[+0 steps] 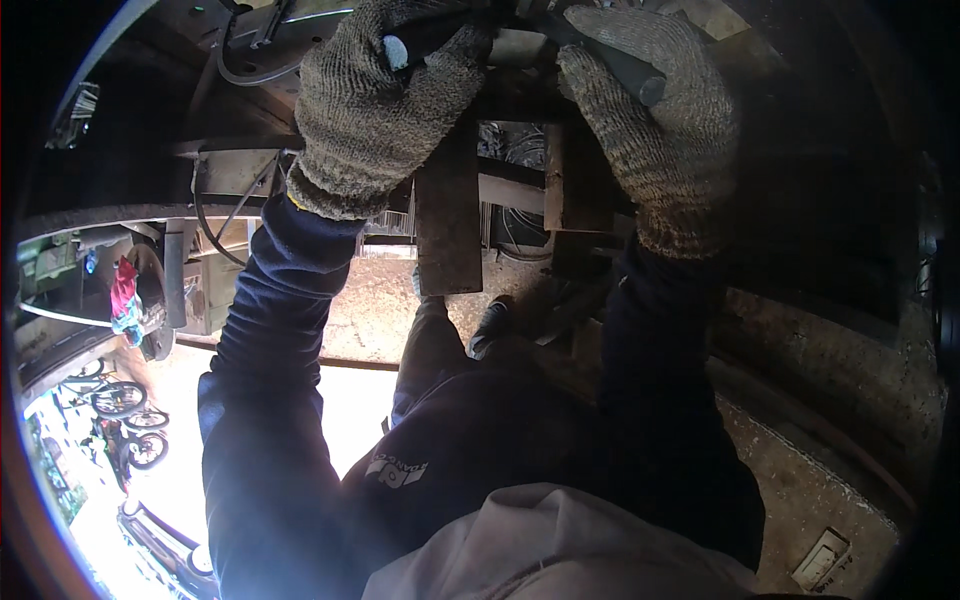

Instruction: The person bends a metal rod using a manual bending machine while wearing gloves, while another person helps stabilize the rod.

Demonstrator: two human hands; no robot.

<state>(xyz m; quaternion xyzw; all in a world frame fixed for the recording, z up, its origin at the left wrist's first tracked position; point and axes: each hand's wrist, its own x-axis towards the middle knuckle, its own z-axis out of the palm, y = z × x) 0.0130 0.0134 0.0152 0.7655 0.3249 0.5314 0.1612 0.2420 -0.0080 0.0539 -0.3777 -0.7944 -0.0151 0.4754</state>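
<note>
Both of my hands are raised at the top of the view, in grey knit gloves. My left hand (385, 100) is closed round a dark rod-like handle (430, 38) with a pale round end. My right hand (665, 110) grips another dark rod-like handle (620, 68), its blunt end showing by the palm. These handles slant up toward each other; whether they join is hidden in the shadow between my hands. Just behind them is a short pale cylindrical part (517, 47). Below hangs a flat dark plank-like piece (449, 220).
Dark metal framework surrounds my hands, with a curved hose (245, 75) at upper left. A brownish block (555, 180) stands near my right wrist. Red and blue cloth (125, 290) hangs at the left. Bicycles (120, 400) stand beyond in bright light. A concrete ledge (800, 490) runs lower right.
</note>
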